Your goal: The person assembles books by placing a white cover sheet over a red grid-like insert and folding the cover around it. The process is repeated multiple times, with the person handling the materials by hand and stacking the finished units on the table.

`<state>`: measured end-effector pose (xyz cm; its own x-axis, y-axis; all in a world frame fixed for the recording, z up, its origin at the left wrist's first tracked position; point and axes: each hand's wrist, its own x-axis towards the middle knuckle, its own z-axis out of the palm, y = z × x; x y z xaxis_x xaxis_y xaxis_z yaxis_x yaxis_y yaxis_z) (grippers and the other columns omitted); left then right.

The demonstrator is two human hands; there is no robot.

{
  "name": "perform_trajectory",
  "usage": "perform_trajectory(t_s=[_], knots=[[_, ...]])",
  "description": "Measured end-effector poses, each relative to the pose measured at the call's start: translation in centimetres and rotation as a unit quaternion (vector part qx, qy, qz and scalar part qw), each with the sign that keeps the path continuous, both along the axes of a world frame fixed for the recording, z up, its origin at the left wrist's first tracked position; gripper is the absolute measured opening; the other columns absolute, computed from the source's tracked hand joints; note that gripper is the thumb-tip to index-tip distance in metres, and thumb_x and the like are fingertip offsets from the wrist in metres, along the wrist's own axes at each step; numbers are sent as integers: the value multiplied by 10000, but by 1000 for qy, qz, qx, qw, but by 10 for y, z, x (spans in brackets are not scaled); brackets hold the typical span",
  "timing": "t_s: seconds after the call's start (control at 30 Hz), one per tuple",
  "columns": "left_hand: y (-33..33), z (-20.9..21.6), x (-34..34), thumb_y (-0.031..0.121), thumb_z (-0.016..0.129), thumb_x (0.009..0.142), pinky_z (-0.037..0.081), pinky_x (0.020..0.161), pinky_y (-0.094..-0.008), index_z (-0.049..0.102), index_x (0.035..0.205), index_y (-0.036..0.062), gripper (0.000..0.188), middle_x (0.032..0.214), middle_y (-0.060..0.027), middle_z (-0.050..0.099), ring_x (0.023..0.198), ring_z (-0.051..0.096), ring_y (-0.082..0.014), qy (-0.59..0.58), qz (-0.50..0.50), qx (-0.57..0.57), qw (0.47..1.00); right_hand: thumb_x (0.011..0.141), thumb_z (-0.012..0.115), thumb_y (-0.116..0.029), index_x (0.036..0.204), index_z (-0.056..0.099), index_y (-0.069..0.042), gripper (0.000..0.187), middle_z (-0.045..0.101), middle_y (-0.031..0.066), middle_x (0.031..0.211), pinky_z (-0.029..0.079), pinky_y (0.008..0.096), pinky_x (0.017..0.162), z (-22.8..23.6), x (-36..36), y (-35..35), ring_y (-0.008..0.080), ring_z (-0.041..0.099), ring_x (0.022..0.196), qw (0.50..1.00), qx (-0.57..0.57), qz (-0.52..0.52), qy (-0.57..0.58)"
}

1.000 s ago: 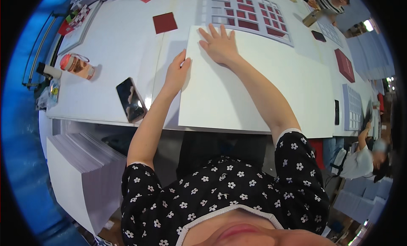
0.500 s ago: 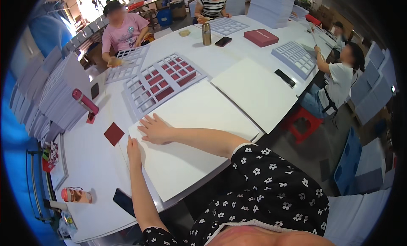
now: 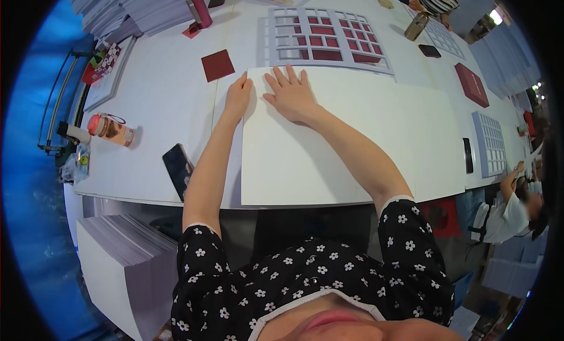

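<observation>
A large white board (image 3: 329,165) lies flat on the table before me. My left hand (image 3: 237,99) is closed at its left edge near the far left corner, fingers together along the side; their undersides are hidden. Flat on the board's top, close to that corner, my right hand (image 3: 291,98) rests with fingers spread and holds nothing. Just beyond the far edge sits a pale grid-like divider frame (image 3: 333,64) with dark red showing in many of its openings. A dark red square piece (image 3: 218,65) lies left of the frame, near my left hand.
A phone (image 3: 176,168) and a drink bottle (image 3: 111,129) are left of my forearm. A pink flask (image 3: 197,9) stands at far left. On the right are another phone (image 3: 468,155), a grid frame (image 3: 489,142) and a red box (image 3: 472,84). Co-workers sit around the table.
My view has swung left and down, so the board now appears squarer to me. Both hands stay at its far left corner, the right still flat on top.
</observation>
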<state>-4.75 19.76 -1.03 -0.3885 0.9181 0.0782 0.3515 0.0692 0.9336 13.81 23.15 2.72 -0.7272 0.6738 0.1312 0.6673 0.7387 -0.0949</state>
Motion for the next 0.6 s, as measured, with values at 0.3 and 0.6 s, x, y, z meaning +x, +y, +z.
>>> perform_trajectory(t_s=[0.3, 0.6], knots=[[23, 4, 3, 270, 452, 1003, 469, 930, -376, 544, 1351, -5, 453, 1141, -243, 662, 1058, 629, -345, 84, 33, -15, 996, 1034, 320, -454, 1515, 324, -103, 595, 233, 161, 1601, 104, 620, 1164, 1, 5, 0, 413, 138, 1485, 1000, -2, 4, 26], [28, -12, -26, 223, 412, 1027, 466, 941, -357, 545, 1334, -45, 428, 1184, -224, 656, 1077, 624, -270, 97, 0, -6, 995, 995, 372, -538, 1508, 356, -113, 667, 255, 147, 1598, 128, 604, 1166, 7, -1, 0, 381, 168, 1488, 999, -38, 2, 34]])
